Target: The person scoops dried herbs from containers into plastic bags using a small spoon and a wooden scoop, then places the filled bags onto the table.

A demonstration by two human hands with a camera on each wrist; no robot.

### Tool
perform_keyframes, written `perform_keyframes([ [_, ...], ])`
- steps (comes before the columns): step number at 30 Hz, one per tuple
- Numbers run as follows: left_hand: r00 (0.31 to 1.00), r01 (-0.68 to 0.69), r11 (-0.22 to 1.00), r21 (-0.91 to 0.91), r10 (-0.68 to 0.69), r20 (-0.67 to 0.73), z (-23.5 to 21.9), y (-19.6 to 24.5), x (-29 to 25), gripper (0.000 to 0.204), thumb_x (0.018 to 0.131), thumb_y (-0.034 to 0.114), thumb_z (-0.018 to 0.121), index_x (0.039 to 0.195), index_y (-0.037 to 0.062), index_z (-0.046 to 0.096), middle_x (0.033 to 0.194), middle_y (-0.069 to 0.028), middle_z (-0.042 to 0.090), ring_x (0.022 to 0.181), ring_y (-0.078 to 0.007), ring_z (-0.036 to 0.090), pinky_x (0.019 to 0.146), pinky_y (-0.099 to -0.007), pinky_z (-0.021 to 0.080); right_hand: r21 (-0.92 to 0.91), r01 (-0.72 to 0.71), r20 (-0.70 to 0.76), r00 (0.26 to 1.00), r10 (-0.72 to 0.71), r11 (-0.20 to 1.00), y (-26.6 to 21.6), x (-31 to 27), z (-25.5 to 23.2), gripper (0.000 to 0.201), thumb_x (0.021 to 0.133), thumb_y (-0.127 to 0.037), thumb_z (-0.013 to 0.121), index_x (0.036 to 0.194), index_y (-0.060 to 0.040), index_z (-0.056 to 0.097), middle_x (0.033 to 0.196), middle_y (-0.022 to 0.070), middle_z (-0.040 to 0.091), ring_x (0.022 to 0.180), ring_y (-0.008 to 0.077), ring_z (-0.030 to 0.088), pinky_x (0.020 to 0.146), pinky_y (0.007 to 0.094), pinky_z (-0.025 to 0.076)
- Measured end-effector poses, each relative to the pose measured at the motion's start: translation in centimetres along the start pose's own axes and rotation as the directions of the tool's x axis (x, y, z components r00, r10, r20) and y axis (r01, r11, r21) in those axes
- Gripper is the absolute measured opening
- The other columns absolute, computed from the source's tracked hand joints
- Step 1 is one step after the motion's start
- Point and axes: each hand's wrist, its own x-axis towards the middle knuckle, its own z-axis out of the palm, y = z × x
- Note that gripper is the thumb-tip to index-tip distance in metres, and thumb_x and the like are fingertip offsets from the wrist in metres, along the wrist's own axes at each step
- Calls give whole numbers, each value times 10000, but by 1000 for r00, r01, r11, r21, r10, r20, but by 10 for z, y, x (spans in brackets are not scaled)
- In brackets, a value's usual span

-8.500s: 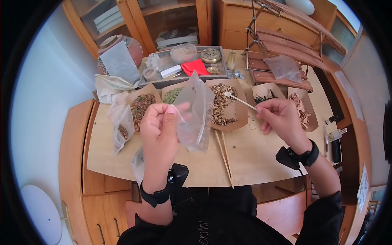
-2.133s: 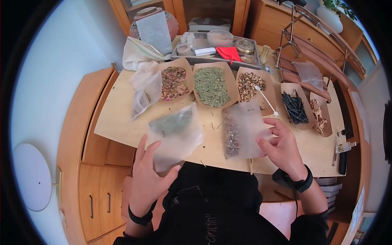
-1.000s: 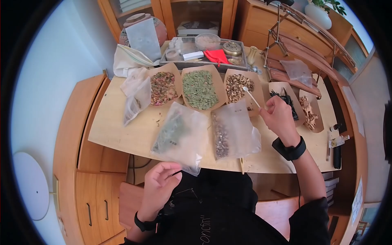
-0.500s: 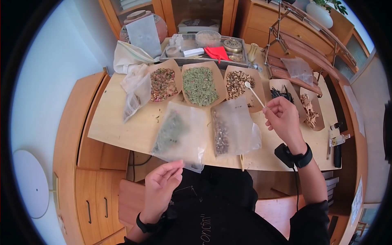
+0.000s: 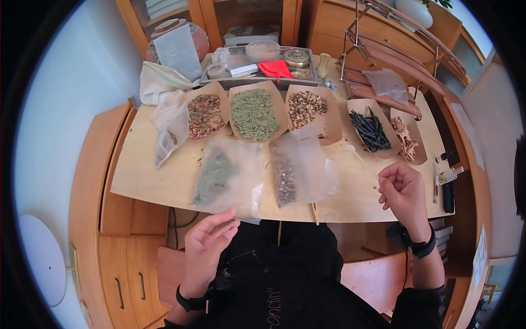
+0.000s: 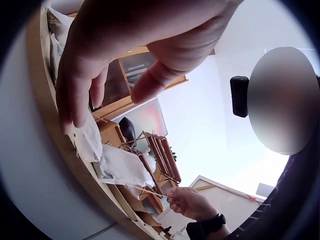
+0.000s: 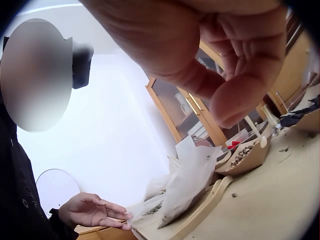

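Note:
My right hand point(image 5: 404, 193) pinches a small white long-handled spoon point(image 7: 256, 130) between thumb and fingers, low over the right of the table. The spoon's bowl points away, toward the paper trays, and carries nothing visible. Palm up and fingers loosely extended, my left hand point(image 5: 207, 247) is at the table's front edge. Its fingertips lie right at the lower edge of a translucent bag point(image 5: 244, 175) with green dried herb inside. To the right of that bag lies a second translucent bag point(image 5: 312, 170), filled along its left side with brown chopped pieces.
Behind the bags stand paper trays of dried petals point(image 5: 205, 116), green herb point(image 5: 254, 114), brown chopped pieces point(image 5: 307, 109), dark strips point(image 5: 370, 130) and pale shavings point(image 5: 404, 140). Wooden tongs point(image 5: 315, 214) stick out beneath the right bag. A grey tray point(image 5: 315, 68) holds small containers; a wooden rack point(image 5: 383, 55) stands right.
My right hand has drawn the spoon back from the brown chopped pieces, toward me and to the right. Earlier it let go of the right bag and picked up the spoon. My left hand has released its bag.

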Motion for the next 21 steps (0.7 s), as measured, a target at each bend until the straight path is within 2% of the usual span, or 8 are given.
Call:
perform_keyframes([
  [4,1000,28,995,99,-27,-16,5,14,-4,301,854,-61,580,1154,-70,564,1199,-154,588,1091,-233,605,933,-315,491,57,-34,-5,999,35,998,23,6,1,55,860,-23,567,867,31,576,673,46,585,520,88,583,431,207,458],
  [6,999,22,965,262,-28,19,2,20,-8,224,863,-18,555,1083,-59,568,1086,-131,623,977,-201,649,821,-293,538,113,-27,-11,1000,28,993,33,8,8,60,860,-19,567,873,39,578,671,51,586,516,97,586,432,211,462],
  [8,999,-24,964,266,11,50,9,34,-9,195,846,-35,584,1040,-51,565,1021,-114,623,919,-173,638,789,-276,525,119,-40,-28,999,44,992,38,5,13,66,869,-25,570,883,38,580,685,52,592,526,92,587,438,211,465],
  [10,997,-65,962,266,51,61,16,47,-12,175,830,-53,613,998,-43,562,956,-96,623,861,-144,628,757,-259,511,205,-23,-37,999,31,979,39,4,24,71,878,-36,579,890,34,581,700,51,598,539,87,588,443,212,468],
  [12,974,-161,975,150,133,181,29,56,-11,130,821,-71,612,926,-30,547,891,-88,615,782,-106,592,702,-238,489,214,-16,-50,998,28,977,41,1,27,75,885,-44,582,895,31,582,708,47,601,548,80,586,446,211,468],
  [13,974,-163,975,151,134,185,35,59,-10,130,821,-71,612,926,-30,547,891,-88,615,782,-106,592,702,-238,489,213,-13,-57,998,25,977,40,1,29,77,885,-44,584,895,32,582,706,46,601,547,79,585,449,211,470],
  [15,933,-201,977,66,171,316,47,63,-6,137,811,-93,620,907,-31,543,864,-89,607,771,-91,577,679,-222,468,215,-7,-65,998,21,977,40,1,30,79,885,-45,586,895,33,583,704,44,601,546,78,584,451,211,472],
  [21,889,-266,960,90,208,409,83,67,6,143,818,-90,644,911,-36,550,856,-77,608,769,-78,575,707,-219,480,197,-11,-86,996,28,980,41,2,31,93,884,-56,595,897,36,588,695,40,604,554,73,586,470,213,484],
])
